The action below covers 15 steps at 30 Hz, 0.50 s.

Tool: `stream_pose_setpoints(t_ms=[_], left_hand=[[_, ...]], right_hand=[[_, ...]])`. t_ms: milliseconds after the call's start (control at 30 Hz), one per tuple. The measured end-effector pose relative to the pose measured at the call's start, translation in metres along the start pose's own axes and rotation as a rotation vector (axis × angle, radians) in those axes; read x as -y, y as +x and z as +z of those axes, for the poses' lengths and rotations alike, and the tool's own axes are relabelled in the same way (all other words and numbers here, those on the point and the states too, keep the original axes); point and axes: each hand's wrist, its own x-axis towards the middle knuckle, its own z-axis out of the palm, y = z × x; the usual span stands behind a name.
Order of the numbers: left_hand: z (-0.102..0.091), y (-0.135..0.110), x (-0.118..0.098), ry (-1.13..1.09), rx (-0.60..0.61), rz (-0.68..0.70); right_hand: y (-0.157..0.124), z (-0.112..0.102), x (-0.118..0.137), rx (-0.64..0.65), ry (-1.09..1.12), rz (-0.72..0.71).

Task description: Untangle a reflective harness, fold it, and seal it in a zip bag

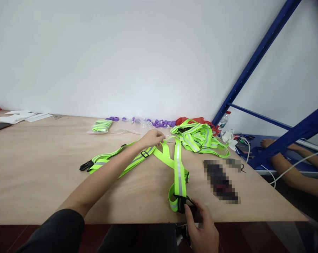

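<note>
A neon-green reflective strap harness [179, 165] with grey stripes lies spread over the table. My left hand [153, 138] reaches across it, fingertips pinched on the green strap at its far side. Down at the table's front edge, my right hand [203, 226] grips a black plastic buckle [182, 203], where the strap loops back on itself. Another black buckle [87, 165] rests at the harness's left end, partly behind my left forearm. A black slider [144, 154] sits on the strap near my left wrist.
Behind the harness is a heap of green straps [197, 137], beside a red bag [193, 121]. A bagged strap bundle [101, 125] and several purple rolls [162, 123] line the wall. A blue metal frame [253, 63] stands right; another person's arms [285, 168] rest beyond it.
</note>
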Motion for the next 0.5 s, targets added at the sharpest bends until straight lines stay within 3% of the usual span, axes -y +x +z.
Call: stream_pose_setpoints(t_ms=[133,267,400,500], left_hand=[[0.003,-0.072,-0.007,0.119,0.096,0.080],[0.041,-0.129,0.007,0.323,0.295,0.150],[0.079,-0.147,0.026,0.288,0.300,0.134],[0.093,-0.146,0.034,0.192,0.272,0.140]], right_hand=[[0.010,-0.003,-0.013,0.035,-0.146,-0.306],[0.017,-0.004,-0.013,0.085,-0.214,-0.392],[0.016,-0.003,-0.011,0.100,-0.216,-0.379],[0.011,-0.002,-0.008,0.117,-0.088,-0.225]])
